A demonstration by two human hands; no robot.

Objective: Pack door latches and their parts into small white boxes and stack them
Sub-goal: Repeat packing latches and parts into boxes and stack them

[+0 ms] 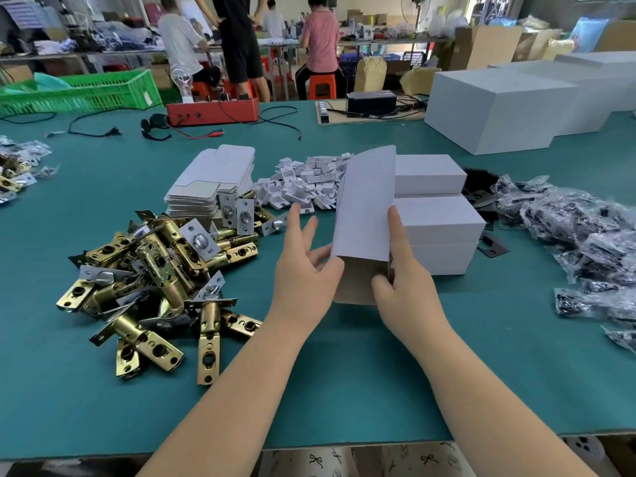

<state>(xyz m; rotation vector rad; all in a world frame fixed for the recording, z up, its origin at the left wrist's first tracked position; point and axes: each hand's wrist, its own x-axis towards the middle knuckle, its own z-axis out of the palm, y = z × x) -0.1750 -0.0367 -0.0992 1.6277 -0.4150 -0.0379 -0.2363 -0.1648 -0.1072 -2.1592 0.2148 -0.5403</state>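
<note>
At desk centre, on the green mat (pixel 344 373): one small white box (pixel 364 215), unfolded into a sleeve, held upright w/ near end open. Contents not visible from this angle.

Containers:
- Finished white boxes (pixel 437 215), closed, stacked just right of and behind the held box; contents hidden.
- Flat box blanks (pixel 210 180), a stack, left of centre, unfolded.
- Small white inserts (pixel 303 180), a loose pile between blanks and stacked boxes.
- Large white cartons (pixel 495 105), closed, far right on desk.
- Green crate (pixel 86 91), far left; contents can't be told.
- Red tray (pixel 213 110) w/ cables, far centre.

Loose parts:
- Door latches (pixel 155 280), brass-coloured w/ silver faceplates, heaped left of the hands, touching foot of blank stack.
- Bagged parts (pixel 585 242), clear bags w/ dark pieces, spread along right side. A smaller lot of bags and latches sits at far left edge (pixel 17 166).
- Black strike plate (pixel 492 246) flat on mat beside stacked boxes.

Grip:
- Left hand (pixel 306 270): thumb pressed on box's left wall near the open end, other fingers spread and mostly straight behind it.
- Right hand (pixel 402 273): holds box's right wall; thumb runs up the front face, fingers curl round lower right edge.

Background: persons at benches, well apart from this desk.
</note>
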